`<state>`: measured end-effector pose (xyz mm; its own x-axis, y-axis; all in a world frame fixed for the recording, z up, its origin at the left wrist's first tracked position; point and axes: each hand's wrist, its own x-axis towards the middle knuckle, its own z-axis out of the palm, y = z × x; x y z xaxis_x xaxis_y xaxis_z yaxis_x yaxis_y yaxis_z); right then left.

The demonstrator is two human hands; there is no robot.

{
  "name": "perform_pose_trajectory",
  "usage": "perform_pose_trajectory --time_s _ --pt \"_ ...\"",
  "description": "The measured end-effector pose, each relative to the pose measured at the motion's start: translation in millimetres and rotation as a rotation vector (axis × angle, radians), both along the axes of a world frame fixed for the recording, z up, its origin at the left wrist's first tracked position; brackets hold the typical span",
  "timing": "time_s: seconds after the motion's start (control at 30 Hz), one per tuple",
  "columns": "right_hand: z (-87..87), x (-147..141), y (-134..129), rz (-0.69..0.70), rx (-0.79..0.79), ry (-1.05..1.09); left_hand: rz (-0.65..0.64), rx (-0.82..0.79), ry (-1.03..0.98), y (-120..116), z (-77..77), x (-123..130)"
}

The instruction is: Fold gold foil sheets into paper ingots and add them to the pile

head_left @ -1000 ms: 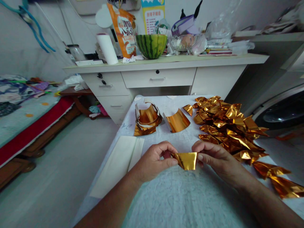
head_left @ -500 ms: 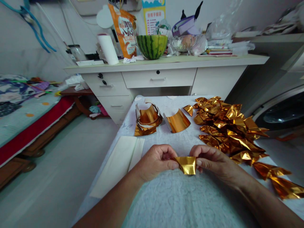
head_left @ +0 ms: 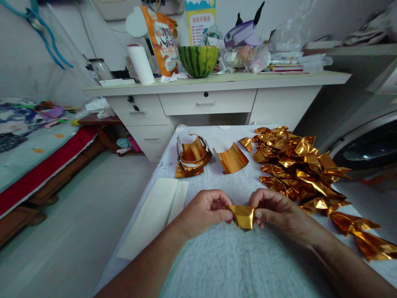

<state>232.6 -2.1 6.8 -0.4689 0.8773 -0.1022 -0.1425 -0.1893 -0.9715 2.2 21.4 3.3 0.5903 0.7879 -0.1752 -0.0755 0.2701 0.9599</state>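
Observation:
Between my two hands is a small folded piece of gold foil paper (head_left: pixel 243 216), wider at its top edge. My left hand (head_left: pixel 208 211) pinches its left end between thumb and fingers. The right end is pinched by my right hand (head_left: pixel 277 212). Beyond them a curved gold sheet (head_left: pixel 232 158) lies on the cloth. Left of that sheet sits a curled bundle of gold sheets (head_left: pixel 192 154) with white edges. Many folded gold pieces (head_left: pixel 291 159) are heaped to the right.
White paper strips (head_left: pixel 151 217) lie left of my hands on the cloth-covered table (head_left: pixel 229 265). Behind stands a desk (head_left: pixel 207 101) bearing a watermelon half (head_left: pixel 198 61), an orange bag (head_left: pixel 163 43) and a white roll (head_left: pixel 141 64). A bed is at the left, a front-loading machine (head_left: pixel 369 145) at the right.
The folded foil piece has tilted slightly and its right end has shifted a little to the left. Both hands keep their pinch, nearly in place.

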Motion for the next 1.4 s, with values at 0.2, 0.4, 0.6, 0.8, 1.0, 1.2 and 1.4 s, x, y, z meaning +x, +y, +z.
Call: perform_pose_trajectory --time_s 0.2,0.4,0.6,0.8,1.0,1.2,1.4 --pt "-1.3 1.3 1.1 -0.021 -0.001 -0.015 0.009 0.026 0.005 0.7 0.4 0.5" --pt "-3.1 0.4 -0.1 -0.026 -0.015 -0.005 0.028 0.047 0.007 0.7 1.4 1.5" --pt "-3.1 -2.1 -1.3 -0.025 -0.033 -0.002 0.090 0.059 0.013 -0.7 2.0 4.3" --pt "0.4 -3.8 -1.2 -0.024 -0.025 -0.024 0.139 0.091 -0.005 -1.4 4.1 6.4" --pt "-0.5 -3.1 -0.5 -0.024 -0.039 -0.030 0.140 0.101 0.017 -2.0 3.6 7.7" --pt "1.1 0.1 0.1 -0.031 -0.008 -0.038 0.090 0.054 -0.013 -0.7 2.5 6.3" --pt "2.6 0.9 0.1 -0.065 -0.057 0.022 0.071 -0.069 -0.141 0.5 1.2 2.7"
